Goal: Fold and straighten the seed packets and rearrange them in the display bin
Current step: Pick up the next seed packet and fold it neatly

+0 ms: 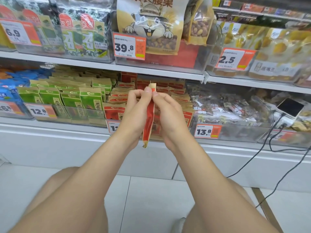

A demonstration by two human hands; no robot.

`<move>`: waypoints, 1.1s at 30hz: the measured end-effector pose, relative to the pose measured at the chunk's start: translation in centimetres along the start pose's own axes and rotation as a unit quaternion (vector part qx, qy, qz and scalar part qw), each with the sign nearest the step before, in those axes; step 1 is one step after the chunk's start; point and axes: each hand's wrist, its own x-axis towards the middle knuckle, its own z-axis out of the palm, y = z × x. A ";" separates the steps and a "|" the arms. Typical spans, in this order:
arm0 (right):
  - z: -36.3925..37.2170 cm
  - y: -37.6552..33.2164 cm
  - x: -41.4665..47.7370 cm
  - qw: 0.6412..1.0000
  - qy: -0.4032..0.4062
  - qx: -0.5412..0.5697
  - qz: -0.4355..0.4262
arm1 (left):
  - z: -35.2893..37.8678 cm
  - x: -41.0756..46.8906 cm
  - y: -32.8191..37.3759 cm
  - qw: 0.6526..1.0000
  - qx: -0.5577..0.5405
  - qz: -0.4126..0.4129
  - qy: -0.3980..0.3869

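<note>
A red and tan seed packet (149, 121) stands edge-on to the camera, held upright in front of the lower shelf. My left hand (137, 111) pinches its top edge from the left. My right hand (170, 113) pinches the same top from the right, fingers curled. The packet's bottom corner hangs below my wrists. Behind my hands sits the clear display bin (190, 121) full of several matching red packets (178, 98), partly hidden by my hands.
Green packets (67, 96) fill the bin to the left, and clear bags of nuts (227, 106) lie to the right. A phone (290, 107) with a black cable rests at the far right. Price tags line the shelf edge. An upper shelf (101, 64) overhangs above.
</note>
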 end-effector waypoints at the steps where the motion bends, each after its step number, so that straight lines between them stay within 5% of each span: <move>1: 0.1 0.2 -0.3 1.000 -0.004 -0.010 0.000 | -0.2 -0.4 -0.1 1.000 -0.005 -0.007 0.004; 11: -2.3 2.6 -3.3 0.979 -0.070 -0.191 0.004 | -1.2 -3.2 -2.2 0.992 -0.093 -0.071 0.038; 20: 0.1 3.6 -2.3 0.999 0.043 0.018 -0.001 | -3.0 -3.4 -2.3 1.000 0.019 -0.001 -0.023; 33: 0.6 3.3 -2.8 0.994 -0.024 -0.085 -0.069 | -4.0 -3.6 -2.1 0.984 0.159 0.083 -0.020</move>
